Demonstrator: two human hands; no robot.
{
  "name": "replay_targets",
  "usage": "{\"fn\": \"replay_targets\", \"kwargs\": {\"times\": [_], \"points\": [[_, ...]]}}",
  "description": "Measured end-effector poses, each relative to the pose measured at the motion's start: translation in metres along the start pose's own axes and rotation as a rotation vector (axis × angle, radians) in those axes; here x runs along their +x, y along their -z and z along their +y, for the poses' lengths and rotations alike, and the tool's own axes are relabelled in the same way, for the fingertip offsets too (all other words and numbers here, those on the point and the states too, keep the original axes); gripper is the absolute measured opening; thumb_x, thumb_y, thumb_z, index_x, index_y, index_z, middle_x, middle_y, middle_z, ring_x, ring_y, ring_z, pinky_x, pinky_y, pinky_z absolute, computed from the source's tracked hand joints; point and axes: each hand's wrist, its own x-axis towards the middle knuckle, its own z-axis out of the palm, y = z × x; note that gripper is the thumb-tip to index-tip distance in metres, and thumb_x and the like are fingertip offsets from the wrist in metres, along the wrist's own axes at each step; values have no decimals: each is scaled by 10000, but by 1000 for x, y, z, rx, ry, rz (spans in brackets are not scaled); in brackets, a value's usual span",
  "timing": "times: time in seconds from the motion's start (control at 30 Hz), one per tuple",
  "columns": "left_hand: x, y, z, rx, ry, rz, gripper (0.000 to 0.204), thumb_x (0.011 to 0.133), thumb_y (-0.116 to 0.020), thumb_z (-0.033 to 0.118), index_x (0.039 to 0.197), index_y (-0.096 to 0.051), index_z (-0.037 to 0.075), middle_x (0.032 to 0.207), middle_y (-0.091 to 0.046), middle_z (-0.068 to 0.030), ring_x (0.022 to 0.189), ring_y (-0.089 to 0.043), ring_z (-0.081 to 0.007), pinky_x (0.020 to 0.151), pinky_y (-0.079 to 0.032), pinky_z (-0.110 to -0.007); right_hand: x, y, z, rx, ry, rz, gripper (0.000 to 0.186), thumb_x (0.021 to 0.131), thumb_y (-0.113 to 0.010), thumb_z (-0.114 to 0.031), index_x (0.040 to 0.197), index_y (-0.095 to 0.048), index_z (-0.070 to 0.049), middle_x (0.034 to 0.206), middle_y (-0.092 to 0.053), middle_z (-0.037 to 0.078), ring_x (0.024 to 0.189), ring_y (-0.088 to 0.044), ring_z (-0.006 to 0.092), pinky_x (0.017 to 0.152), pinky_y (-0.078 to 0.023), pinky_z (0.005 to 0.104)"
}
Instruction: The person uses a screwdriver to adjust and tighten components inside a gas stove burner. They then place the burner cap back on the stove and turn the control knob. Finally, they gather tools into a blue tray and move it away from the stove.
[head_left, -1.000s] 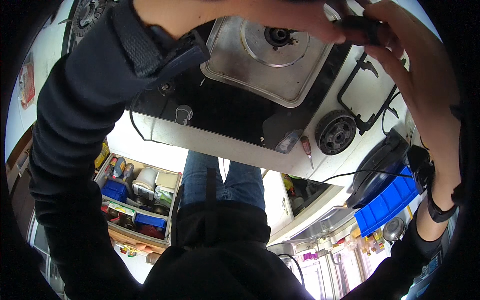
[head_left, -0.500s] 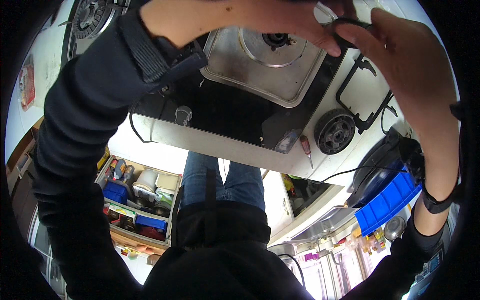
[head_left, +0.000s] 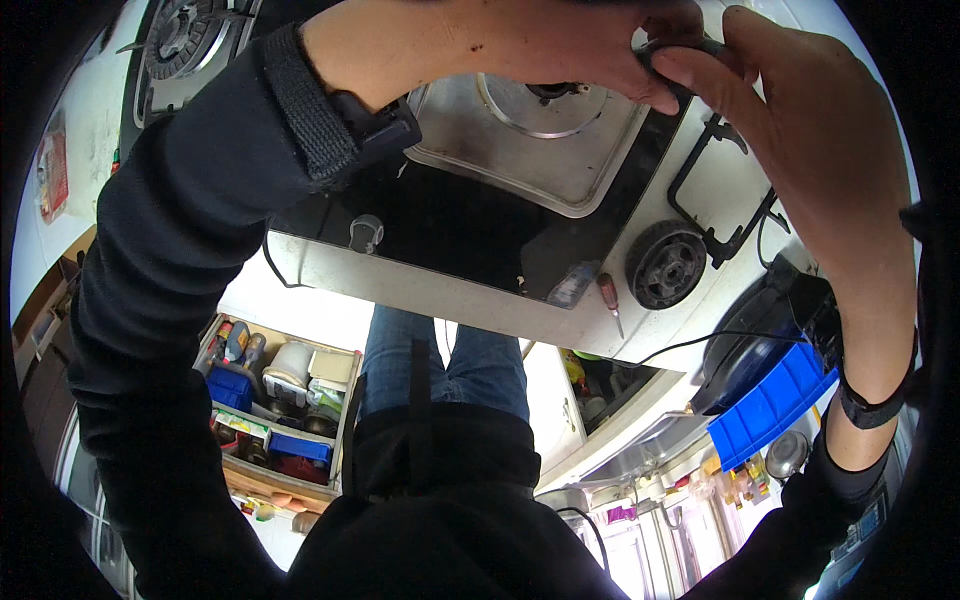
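Observation:
Both my hands are up at the top right, over the back corner of the hob's square steel drip tray (head_left: 530,170), around a small dark part (head_left: 683,46) that is mostly hidden by fingers. My left hand (head_left: 590,50) reaches across from the left with fingers curled on the part. My right hand (head_left: 800,120) grips it from the right, thumb bent over it. The burner (head_left: 550,90) in the tray is partly covered by my left hand. The black glass hob top (head_left: 450,230) has a clear round knob (head_left: 366,233) near its front.
On the white counter lie a black pan support (head_left: 715,245), a round burner part (head_left: 664,263) and a red-handled screwdriver (head_left: 610,298). A second burner (head_left: 185,40) is at top left, a blue tray (head_left: 765,410) at right. Below, an open drawer (head_left: 352,400) holds bottles and containers beside my legs (head_left: 400,360).
Both hands have shifted a little downward and rightward on my left side, covering more of the burner. My right thumb has swung up over the dark part, which is now more hidden.

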Motion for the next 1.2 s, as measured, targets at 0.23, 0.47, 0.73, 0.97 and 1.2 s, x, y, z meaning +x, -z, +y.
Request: {"fn": "replay_targets", "kwargs": {"times": [0.23,0.47,0.73,0.97,1.2], "points": [[-12,19,7,-87,89,-30,331,824,-767,187,1088,-685,5,947,-719,-150,897,-681,-284,832,-532,-401,-5,9,12,-8,36,30,305,943,-654,-295,1155,-597,-84,911,-574,105,726,-587,257,640,-478,351],[-13,-3,2,24,31,76,355,810,-783,192,1071,-669,-20,908,-712,-164,897,-688,-313,841,-528,-414,3,4,4,-54,118,-4,304,940,-652,-263,1182,-591,-89,946,-589,104,766,-613,268,658,-494,359],[-6,0,4,-34,121,-15,450,816,-761,184,1177,-618,-45,978,-703,-227,864,-692,-329,838,-534,-410,5,14,-1,-109,173,6,312,938,-650,-228,1213,-585,-94,987,-605,103,812,-644,280,678,-512,368],[-67,6,-1,37,367,114,645,854,-714,183,1424,-467,8,1243,-651,-214,1101,-651,-298,970,-489,-388,8,17,-2,-133,230,1,327,935,-648,-196,1239,-579,-98,1023,-619,102,852,-671,291,695,-528,376],[-155,-1,43,-41,409,427,373,909,-710,150,1256,-638,34,1095,-722,-134,1048,-700,-214,911,-536,-315,10,20,8,-145,17,-36,353,938,-646,-235,1242,-556,-80,1107,-663,141,873,-681,348,715,-539,397]]}}
